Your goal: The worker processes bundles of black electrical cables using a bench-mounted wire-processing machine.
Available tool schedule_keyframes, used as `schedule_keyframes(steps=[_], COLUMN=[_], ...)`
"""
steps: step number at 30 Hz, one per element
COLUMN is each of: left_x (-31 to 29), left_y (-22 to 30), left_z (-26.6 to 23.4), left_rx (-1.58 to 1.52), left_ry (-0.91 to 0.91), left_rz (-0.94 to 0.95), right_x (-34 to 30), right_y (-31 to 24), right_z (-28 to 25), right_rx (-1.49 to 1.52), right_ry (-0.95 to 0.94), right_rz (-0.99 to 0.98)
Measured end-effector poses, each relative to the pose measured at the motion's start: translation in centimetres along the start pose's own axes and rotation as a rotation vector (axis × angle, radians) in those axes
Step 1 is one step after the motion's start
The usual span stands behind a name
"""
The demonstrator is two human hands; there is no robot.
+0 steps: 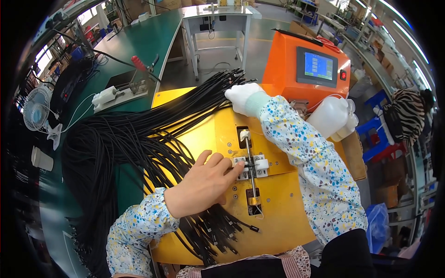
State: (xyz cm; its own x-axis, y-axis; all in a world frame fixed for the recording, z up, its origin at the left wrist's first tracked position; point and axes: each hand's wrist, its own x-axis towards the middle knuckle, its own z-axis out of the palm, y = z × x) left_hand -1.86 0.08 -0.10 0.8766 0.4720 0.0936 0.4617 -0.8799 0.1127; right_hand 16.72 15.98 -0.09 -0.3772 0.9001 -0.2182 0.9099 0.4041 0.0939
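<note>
Touching white fixture point(262, 165) is left hand point(200, 185), black cables point(99, 143) right hand point(243, 97); I cannot tell either grip.

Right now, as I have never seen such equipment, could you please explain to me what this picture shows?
These are a person's two hands at work. The single picture comes from a wide camera worn on the head, looking down, so straight edges bend near the rim. The left grip, a bare hand, is at a small white and metal fixture; I cannot tell if it pinches anything. The right grip, white-gloved, is against a bundle of black cables lying over a green table and yellow work surface; its fingertips are hidden. Beyond stands an orange housing with a lit screen.
</note>
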Motion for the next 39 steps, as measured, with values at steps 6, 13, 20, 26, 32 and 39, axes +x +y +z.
schedule_keyframes(steps=[6, 13, 20, 26, 32, 39], left_x=[0.6, 1.0, 0.9, 0.0, 1.0, 0.9], left_y=[-0.5, -0.7, -0.6, -0.6, -0.4, -0.1], left_z=[1.9, 3.0, 2.8, -1.5, 2.6, 4.0], left_rx=[-0.041, -0.075, -0.129, -0.557, -0.22, 0.0], left_ry=[0.166, 0.355, 0.301, 0.184, 0.362, 0.348], left_rz=[-0.052, -0.072, -0.094, -0.016, -0.073, -0.03], right_x=[-4.2, -9.4, -11.0, -14.6, -16.7, -14.9], right_y=[1.2, -0.1, 0.4, -0.2, -1.9, -0.5], right_z=[-0.4, -2.2, -1.6, 1.7, 4.6, 3.3], right_rx=[-0.295, -0.332, -0.236, 0.41, 0.481, 0.482], right_ry=[0.637, 0.676, 0.76, 0.53, 0.482, 0.443], right_rz=[-0.269, -0.256, -0.11, -0.259, -0.214, -0.219])
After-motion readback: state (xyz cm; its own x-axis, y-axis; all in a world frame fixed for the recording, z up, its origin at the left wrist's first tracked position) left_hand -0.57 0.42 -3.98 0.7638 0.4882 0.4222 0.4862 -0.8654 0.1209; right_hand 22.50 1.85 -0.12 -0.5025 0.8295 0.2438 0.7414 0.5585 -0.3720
